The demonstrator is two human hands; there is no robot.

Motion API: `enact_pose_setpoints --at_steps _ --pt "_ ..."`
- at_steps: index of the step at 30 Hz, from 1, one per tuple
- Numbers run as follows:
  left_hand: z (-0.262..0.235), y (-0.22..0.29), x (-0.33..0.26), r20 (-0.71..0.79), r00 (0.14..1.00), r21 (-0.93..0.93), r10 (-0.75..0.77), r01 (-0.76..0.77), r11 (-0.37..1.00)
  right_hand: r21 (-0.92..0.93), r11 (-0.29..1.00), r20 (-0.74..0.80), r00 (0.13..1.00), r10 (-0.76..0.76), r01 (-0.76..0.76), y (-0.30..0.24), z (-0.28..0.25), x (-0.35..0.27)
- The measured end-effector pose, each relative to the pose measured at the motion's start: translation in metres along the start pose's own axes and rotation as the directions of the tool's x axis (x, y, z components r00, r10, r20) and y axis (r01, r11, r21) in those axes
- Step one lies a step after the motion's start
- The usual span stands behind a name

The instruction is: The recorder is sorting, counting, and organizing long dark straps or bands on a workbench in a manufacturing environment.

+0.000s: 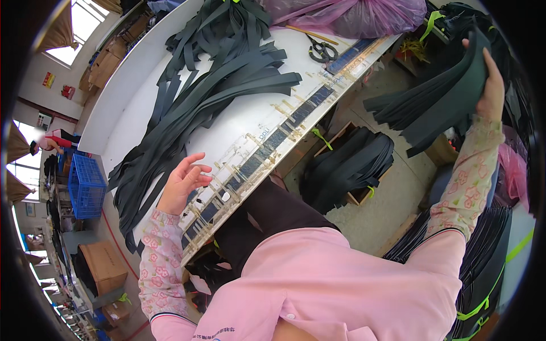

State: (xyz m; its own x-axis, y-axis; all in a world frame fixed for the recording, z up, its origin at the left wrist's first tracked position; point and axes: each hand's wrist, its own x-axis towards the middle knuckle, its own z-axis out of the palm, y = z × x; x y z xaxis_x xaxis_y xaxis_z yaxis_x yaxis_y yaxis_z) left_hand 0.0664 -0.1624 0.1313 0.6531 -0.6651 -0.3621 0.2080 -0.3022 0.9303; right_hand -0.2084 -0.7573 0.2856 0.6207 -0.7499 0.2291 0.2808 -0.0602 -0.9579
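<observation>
Right hand (490, 94) is clamped on long dark-green fabric strips (446, 94) right of the white bench (224, 136); left hand (183, 184)'s loosely open, over its edge. Probably light, floppy: grip one end.

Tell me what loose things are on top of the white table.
On the white table are loose dark strips, black-handled scissors, a thin yellowish stick and a purple plastic bag. Anything under the strips or the bag is covered and cannot be seen.
</observation>
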Motion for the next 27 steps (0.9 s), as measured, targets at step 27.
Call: enact_pose_setpoints --at_steps 27 --pt "-0.025 -0.115 -0.035 -0.261 0.899 -0.260 -0.352 0.285 0.922 -0.789 -0.023 -0.334 0.397 0.855 -0.614 0.632 -0.012 -0.383"
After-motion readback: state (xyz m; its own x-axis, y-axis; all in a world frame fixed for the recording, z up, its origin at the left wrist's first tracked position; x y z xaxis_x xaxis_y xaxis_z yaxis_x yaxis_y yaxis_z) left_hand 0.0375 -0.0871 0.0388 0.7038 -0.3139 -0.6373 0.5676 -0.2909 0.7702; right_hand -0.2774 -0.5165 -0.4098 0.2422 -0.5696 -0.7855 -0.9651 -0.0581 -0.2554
